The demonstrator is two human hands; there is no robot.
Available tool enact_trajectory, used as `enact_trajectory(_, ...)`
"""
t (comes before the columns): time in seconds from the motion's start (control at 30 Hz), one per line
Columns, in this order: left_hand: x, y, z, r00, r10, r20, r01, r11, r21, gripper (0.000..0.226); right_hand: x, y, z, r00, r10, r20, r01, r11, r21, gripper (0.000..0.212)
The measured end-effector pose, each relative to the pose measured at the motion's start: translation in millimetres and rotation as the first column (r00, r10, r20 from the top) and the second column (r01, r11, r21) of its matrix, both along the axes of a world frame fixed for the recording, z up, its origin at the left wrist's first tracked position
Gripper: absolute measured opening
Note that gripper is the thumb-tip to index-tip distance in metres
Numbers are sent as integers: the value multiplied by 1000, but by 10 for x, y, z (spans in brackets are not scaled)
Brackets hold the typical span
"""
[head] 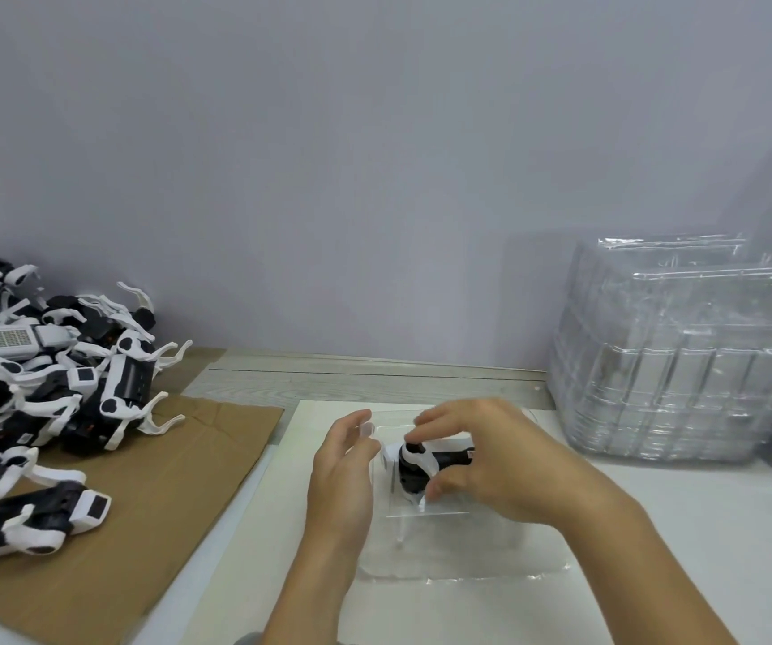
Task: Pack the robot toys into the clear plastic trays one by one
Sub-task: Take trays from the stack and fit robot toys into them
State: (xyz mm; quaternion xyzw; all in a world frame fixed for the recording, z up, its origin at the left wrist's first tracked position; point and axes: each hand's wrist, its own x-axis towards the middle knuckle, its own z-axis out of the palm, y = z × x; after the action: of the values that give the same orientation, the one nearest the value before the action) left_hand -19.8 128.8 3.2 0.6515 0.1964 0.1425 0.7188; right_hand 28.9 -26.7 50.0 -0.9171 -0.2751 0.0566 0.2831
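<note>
Step in hand: seating one robot toy [426, 463] in clear tray [463, 558], counter's near middle. Right hand [482, 453] grips toy from above. Left hand [344, 463] open, fingers loose, beside tray's left rim. Next: press toy squarely into cavity, then fetch another from pile [49, 365] at left edge.

two bare forearms, no sleeves, hands ungloved

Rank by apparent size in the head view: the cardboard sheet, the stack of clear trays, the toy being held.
1. cardboard sheet and stack of clear trays: similar spread, not ranked, since toys cover part of the cardboard.
2. robot toy under the right hand: clearly smallest.
</note>
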Motion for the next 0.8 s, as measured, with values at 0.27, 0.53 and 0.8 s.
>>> enact_trajectory(0.27,25,-21,-20,1000,22,6,-22,999,40,30,-64,119,-86,997,-49,61,46,998,48,46)
enact_trajectory(0.53,19,-2,1,1000,-5,7,4,998,67,30,-41,50,-97,995,-74,72,68,995,74,47)
enact_trajectory(0.8,-5,51,62,997,-71,12,64,948,311,39,134,-602,17,966,-256,44,255,967,9,32)
